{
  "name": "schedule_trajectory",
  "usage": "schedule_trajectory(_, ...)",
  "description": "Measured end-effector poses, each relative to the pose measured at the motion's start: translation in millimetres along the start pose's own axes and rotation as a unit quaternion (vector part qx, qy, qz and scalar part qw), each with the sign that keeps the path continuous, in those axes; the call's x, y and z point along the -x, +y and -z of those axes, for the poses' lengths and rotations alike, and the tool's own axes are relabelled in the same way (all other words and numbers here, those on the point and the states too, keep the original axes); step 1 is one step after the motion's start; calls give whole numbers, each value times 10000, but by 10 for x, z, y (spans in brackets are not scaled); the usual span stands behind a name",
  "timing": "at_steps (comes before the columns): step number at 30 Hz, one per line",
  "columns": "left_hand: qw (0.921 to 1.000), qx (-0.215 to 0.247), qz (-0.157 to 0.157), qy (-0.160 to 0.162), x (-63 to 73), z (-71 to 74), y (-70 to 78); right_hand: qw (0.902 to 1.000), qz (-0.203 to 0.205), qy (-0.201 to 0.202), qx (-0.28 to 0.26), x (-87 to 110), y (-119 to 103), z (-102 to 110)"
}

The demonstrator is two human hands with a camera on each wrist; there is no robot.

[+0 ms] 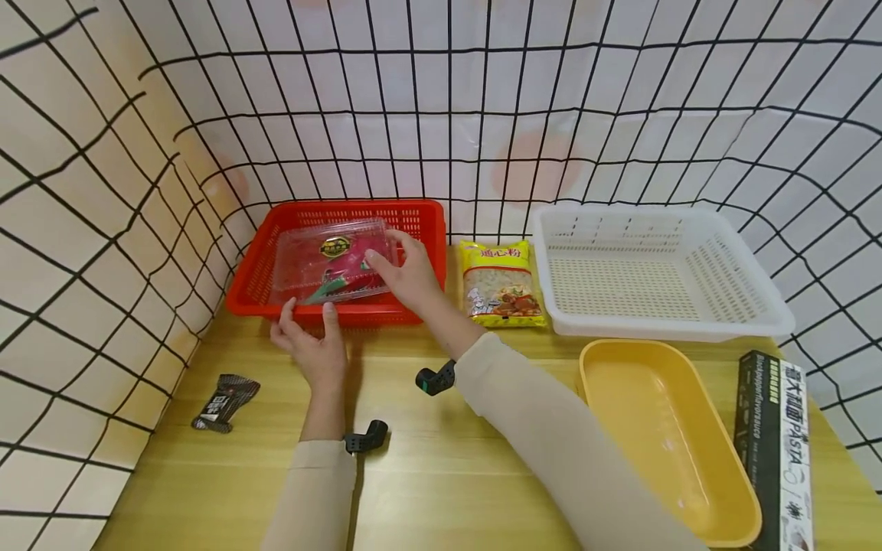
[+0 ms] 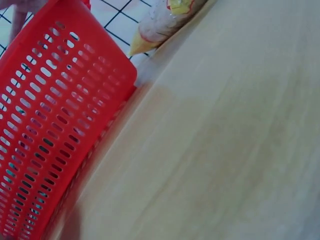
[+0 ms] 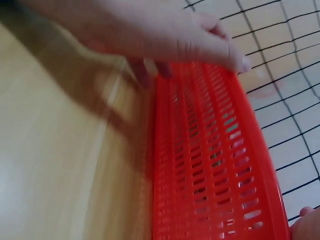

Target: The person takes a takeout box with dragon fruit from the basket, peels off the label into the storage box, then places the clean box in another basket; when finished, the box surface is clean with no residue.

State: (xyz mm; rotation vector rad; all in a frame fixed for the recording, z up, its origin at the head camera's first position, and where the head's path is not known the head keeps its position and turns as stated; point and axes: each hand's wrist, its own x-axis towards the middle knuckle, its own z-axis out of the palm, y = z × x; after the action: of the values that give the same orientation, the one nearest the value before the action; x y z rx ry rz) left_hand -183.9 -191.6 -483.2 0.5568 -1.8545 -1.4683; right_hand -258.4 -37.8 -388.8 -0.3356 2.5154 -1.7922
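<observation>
Inside the red basket point(image 1: 420, 222), at the table's far left, a clear plastic box point(image 1: 334, 259) of red fruit lies tilted, its near edge riding on the basket's front rim and its long axis running left to right. The right hand point(image 1: 408, 274) grips the box's right end with curled fingers; the left hand point(image 1: 310, 344) touches its near edge with spread, fairly straight fingers. Just right of the basket lies a yellow pasta packet point(image 1: 500, 283), then a white basket point(image 1: 751, 306). Nearer sit a yellow tray point(image 1: 606, 367), a black pasta carton point(image 1: 775, 444) and a small dark wrapper point(image 1: 224, 401).
</observation>
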Motion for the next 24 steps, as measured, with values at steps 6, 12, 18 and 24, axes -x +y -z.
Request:
schedule_trajectory(6,10000,50,-11,-29,-3,12,17,9991,-342,-258,37,-178,48,0)
schedule_trajectory(12,9999,-112,44,-40,9,15,-8,9964,-721,-297,-342,-237,95,-23)
schedule_trajectory(18,9998,-213,14,-58,3,15,-14,9923,-1069,-228,-590,-278,95,-62)
schedule_trajectory(24,9997,-246,12,-7,5,4,-19,9912,-1192,-228,-524,-284,72,-55)
